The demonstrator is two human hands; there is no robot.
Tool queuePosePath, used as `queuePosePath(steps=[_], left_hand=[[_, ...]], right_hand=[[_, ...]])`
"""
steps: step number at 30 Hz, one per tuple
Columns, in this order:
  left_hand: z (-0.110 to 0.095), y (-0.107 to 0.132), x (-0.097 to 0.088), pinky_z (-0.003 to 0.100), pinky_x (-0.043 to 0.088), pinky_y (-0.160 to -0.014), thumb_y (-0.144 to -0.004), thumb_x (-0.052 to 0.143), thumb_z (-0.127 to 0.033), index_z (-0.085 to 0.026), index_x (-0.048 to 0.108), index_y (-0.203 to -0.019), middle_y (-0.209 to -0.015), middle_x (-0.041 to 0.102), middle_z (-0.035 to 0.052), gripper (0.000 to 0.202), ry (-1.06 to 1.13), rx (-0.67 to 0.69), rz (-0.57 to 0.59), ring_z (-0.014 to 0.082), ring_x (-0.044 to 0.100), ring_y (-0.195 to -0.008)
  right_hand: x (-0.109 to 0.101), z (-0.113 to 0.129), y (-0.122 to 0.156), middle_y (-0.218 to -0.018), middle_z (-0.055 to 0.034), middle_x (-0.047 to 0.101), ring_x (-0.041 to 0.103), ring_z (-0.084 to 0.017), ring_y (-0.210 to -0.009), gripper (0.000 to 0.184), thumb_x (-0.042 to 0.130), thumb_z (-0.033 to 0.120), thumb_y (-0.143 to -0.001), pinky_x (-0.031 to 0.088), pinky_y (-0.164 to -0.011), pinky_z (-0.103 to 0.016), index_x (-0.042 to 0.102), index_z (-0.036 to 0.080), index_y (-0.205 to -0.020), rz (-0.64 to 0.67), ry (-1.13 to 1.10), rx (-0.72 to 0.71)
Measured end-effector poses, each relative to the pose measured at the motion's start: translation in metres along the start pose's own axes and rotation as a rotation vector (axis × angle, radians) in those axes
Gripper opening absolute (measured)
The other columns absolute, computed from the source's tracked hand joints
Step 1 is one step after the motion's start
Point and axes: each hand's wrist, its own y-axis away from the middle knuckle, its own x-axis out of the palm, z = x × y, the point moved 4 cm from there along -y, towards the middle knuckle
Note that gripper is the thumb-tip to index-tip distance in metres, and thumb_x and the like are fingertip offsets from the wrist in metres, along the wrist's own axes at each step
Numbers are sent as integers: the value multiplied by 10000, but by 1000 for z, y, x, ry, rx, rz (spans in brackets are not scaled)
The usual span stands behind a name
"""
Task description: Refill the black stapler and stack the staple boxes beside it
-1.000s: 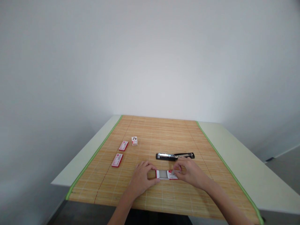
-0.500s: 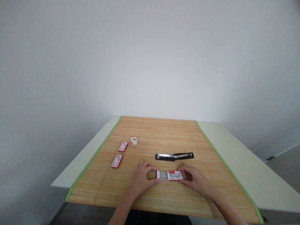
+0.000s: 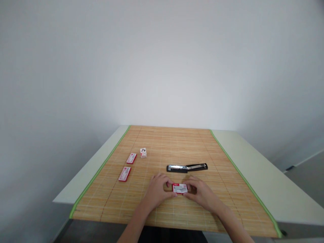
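A small red-and-white staple box [image 3: 180, 188] lies flat on the bamboo mat in front of me, its tray slid inside its sleeve. My left hand [image 3: 160, 189] grips the left end between thumb and fingers. At the right end, my right hand [image 3: 199, 193] pinches the box the same way. Just beyond the hands rests a black stapler [image 3: 187, 167], unfolded out flat, with its metal magazine facing up.
Two similar red-and-white boxes, a nearer box [image 3: 125, 174] and a farther box [image 3: 131, 158], lie on the left of the bamboo mat [image 3: 172, 141]. Beside them stands a small white cube-shaped carton [image 3: 143, 153]. A white wall [image 3: 169, 84] rises behind the table.
The tray that stuck out at the left has gone into the sleeve. My hands have come closer together, both still on the box.
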Motion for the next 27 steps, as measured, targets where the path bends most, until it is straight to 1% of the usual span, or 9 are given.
queuePosePath(steps=[3, 6, 8, 10, 13, 16, 21, 24, 27], left_hand=[[-1, 1, 0, 362, 391, -864, -639, 900, -567, -261, 713, -874, -909, 684, -2, 429, 4, 1, -8, 249, 600, -949], [-1, 1, -1, 362, 412, -872, -666, 887, -553, -271, 711, -992, -967, 680, 6, 465, 59, 24, -40, 247, 605, -960], [2, -2, -3, 360, 435, -870, -749, 835, -526, -271, 700, -1061, -1002, 674, 17, 425, 115, 18, -109, 238, 607, -957], [9, -10, -7, 366, 451, -890, -846, 755, -468, -265, 693, -1081, -1038, 667, 30, 317, 129, -20, -225, 236, 603, -990], [19, -25, -11, 406, 433, -996, -856, 746, -395, -286, 681, -1171, -1161, 653, 41, 340, 41, -68, -346, 258, 572, -1128], [24, -39, -7, 439, 391, -1068, -778, 829, -401, -341, 669, -1242, -1302, 619, 28, 495, -65, -75, -297, 281, 524, -1232], [29, -45, -2, 453, 362, -1080, -799, 818, -430, -370, 730, -1104, -1366, 615, -19, 323, -111, -49, -191, 280, 490, -1280], [29, -43, -2, 457, 343, -1091, -782, 830, -475, -388, 742, -1092, -1399, 608, -37, 334, -102, -4, -135, 281, 477, -1297], [29, -41, -3, 459, 336, -1096, -774, 825, -525, -392, 752, -1092, -1416, 603, -37, 353, -94, 8, -102, 285, 474, -1305]], right_hand=[[-2, 2, 0, -889, -19, 663, 597, -208, -848, 235, 760, 302, -829, 448, -761, -298, 740, 252, -1057, -14, 31, 0], [-3, 7, -2, -970, -31, 678, 614, -222, -907, 349, 757, 338, -845, 460, -821, -313, 714, 278, -1186, -47, 44, 15], [-1, 10, -5, -993, -38, 676, 621, -219, -916, 297, 713, 344, -889, 460, -839, -315, 724, 287, -1181, -51, 48, 27], [1, 12, -9, -966, -35, 664, 621, -204, -873, 195, 679, 335, -917, 460, -808, -301, 754, 281, -1089, -33, 56, 34], [4, 14, -12, -943, -21, 645, 613, -187, -841, 114, 681, 317, -918, 454, -773, -284, 754, 267, -990, -24, 59, 29], [4, 14, -13, -928, -17, 638, 609, -193, -869, 76, 698, 303, -911, 453, -778, -281, 744, 258, -950, -32, 57, 8], [-3, 14, -25, -952, -22, 635, 615, -187, -883, 88, 683, 298, -931, 460, -803, -286, 736, 250, -981, -105, 1, -27], [-9, 12, -41, -918, -23, 625, 608, -189, -873, 93, 689, 305, -931, 458, -796, -288, 745, 252, -983, -157, 19, -42], [-9, 8, -57, -899, -19, 623, 601, -188, -863, 85, 710, 317, -917, 454, -787, -286, 752, 254, -956, -150, 47, -52]])
